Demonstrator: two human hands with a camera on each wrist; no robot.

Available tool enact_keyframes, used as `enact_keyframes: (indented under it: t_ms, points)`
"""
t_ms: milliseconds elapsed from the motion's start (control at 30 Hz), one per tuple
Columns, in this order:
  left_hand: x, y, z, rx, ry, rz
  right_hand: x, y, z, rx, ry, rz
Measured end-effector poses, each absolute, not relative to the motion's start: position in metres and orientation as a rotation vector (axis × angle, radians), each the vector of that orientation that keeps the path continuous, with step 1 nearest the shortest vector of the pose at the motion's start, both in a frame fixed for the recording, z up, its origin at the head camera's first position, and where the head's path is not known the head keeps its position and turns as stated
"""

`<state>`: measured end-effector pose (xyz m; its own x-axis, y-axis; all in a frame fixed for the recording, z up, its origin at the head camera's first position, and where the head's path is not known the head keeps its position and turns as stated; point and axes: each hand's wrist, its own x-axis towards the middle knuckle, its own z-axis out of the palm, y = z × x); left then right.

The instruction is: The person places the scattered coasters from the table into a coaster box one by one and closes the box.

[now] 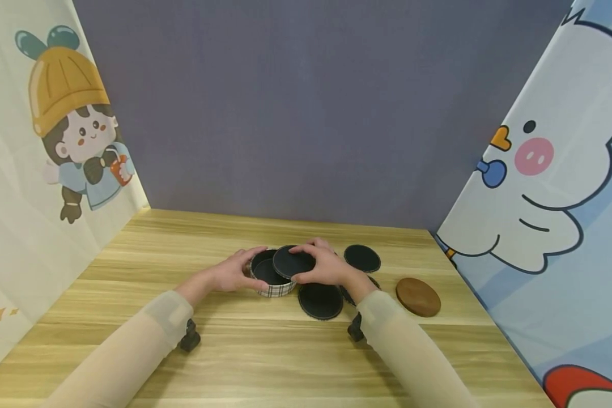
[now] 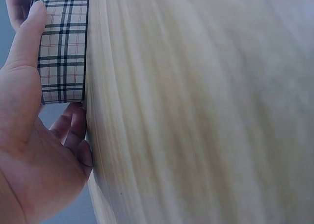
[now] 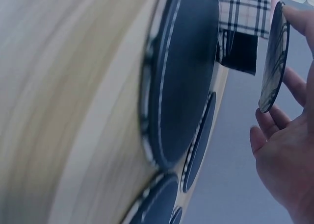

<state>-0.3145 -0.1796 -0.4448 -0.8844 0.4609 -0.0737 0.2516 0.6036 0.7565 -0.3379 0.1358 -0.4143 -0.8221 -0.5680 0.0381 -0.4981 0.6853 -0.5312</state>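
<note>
A round plaid coaster holder [image 1: 279, 291] with a black inside stands on the wooden table. My left hand [image 1: 233, 273] grips its left side, the thumb in front and the fingers behind; its plaid wall [image 2: 64, 52] shows close up in the left wrist view. My right hand [image 1: 326, 267] pinches a round black coaster [image 1: 289, 262] by its edge, tilted over the holder's right part. The plaid underside of that coaster [image 3: 274, 57] faces the right wrist camera. Flat near my right hand lie black coasters [image 1: 320, 301], one partly hidden by the wrist.
Farther back lies another black coaster [image 1: 362, 258]. A brown wooden disc [image 1: 418, 297] rests to the right on the table [image 1: 265, 362]. A grey panel [image 1: 296, 113] closes off the back, and printed cloth walls stand at both sides.
</note>
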Motion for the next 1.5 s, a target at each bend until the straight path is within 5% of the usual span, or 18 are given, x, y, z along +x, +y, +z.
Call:
enact_keyframes:
  t_ms: [1500]
  points:
    - [-0.313, -0.178, -0.443, 0.608, 2.529, 1.15, -0.34, 0.097, -0.42, -1.011, 2.692, -0.731]
